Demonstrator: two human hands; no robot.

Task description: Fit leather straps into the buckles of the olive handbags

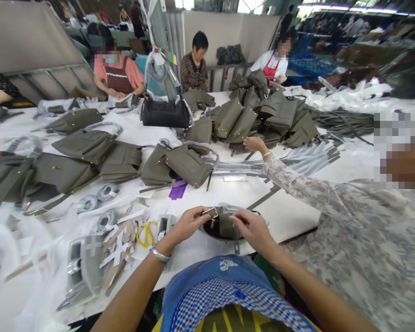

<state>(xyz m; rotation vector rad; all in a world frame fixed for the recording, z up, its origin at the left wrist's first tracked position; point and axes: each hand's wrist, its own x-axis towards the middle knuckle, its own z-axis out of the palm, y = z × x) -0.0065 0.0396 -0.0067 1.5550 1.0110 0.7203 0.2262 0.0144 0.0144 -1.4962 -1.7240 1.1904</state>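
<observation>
An olive handbag (227, 226) lies at the near edge of the table, its dark opening facing up. A gold buckle (211, 213) sits at its upper left, and a small gold zipper pull (212, 223) hangs below. My left hand (189, 224) is closed, thumb and fingers pinching the buckle. My right hand (251, 227) is closed on the right edge of the olive flap over the opening. The fingertips of both hands partly hide what they grip.
Yellow-handled scissors (146, 234) and paper scraps (119, 244) lie to the left, near tape rolls (107, 220). Finished-looking olive bags (190, 163) and a large pile (256, 110) fill the far side. A co-worker's arm (290, 173) reaches across from the right.
</observation>
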